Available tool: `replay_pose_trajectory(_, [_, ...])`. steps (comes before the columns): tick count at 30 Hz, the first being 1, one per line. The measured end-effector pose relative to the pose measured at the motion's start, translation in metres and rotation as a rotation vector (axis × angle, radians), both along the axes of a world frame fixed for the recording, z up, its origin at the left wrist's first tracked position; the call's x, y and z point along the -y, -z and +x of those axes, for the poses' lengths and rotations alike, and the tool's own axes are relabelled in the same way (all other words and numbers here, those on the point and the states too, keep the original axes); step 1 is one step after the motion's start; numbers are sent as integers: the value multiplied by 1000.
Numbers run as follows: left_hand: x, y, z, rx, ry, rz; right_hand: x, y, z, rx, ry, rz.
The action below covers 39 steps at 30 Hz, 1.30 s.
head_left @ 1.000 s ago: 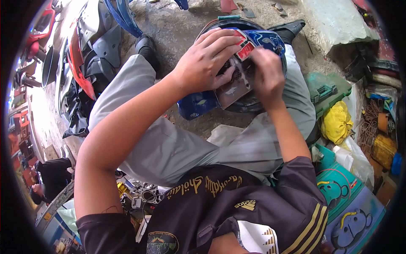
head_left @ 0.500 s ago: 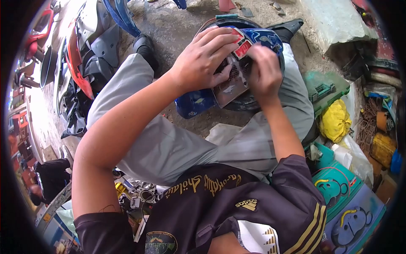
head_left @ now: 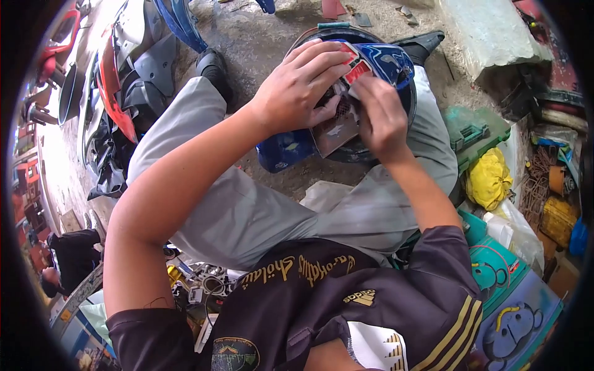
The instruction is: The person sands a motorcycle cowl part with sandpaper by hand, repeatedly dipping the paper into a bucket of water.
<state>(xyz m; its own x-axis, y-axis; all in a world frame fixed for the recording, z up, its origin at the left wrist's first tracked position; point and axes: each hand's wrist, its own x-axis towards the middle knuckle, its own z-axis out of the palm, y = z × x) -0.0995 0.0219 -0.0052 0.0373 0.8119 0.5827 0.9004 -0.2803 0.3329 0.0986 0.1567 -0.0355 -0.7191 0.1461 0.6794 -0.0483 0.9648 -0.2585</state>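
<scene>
A blue plastic motorcycle panel (head_left: pixel 286 150) with a red-and-white sticker (head_left: pixel 357 72) and a scuffed grey-brown patch (head_left: pixel 336 137) lies over a round black bucket (head_left: pixel 408 102) between my legs. My left hand (head_left: pixel 301 83) grips the panel from the left, fingers draped across its top and thumb on the scuffed part. At the right of that patch, my right hand (head_left: pixel 382 117) has its fingers pinched together against the surface. A small pale edge shows at its fingertips; what it belongs to is mostly hidden.
Red and grey flat pieces (head_left: pixel 332 8) lie on the concrete floor ahead. Motorcycle fairings (head_left: pixel 114 93) stand at left. To the right are a concrete block (head_left: pixel 495 34), a green case (head_left: pixel 482 133), a yellow bag (head_left: pixel 489 178) and teal tool boxes (head_left: pixel 501 272). Metal parts (head_left: pixel 207 284) sit by my left elbow.
My right hand has shifted slightly down and toward the scuffed patch, and is less blurred now. My left hand keeps its place on the panel.
</scene>
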Motion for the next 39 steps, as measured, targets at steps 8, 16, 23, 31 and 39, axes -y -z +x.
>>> replay_pose_trajectory(8, [3, 2, 0, 2, 1, -18, 11, 2, 9, 49, -110, 10])
replay_pose_trajectory(16, [1, 1, -1, 26, 19, -5, -6, 4, 8, 11, 35, -57])
replay_pose_trajectory(23, [1, 1, 0, 14, -3, 5, -22, 19, 7, -15, 21, -16])
replay_pose_trajectory(31, [3, -2, 4, -26, -25, -5, -17, 20, -2, -86, 182, -75])
replay_pose_trajectory(39, [8, -3, 9, -125, -58, -3, -9, 39, 0, -216, 233, -149])
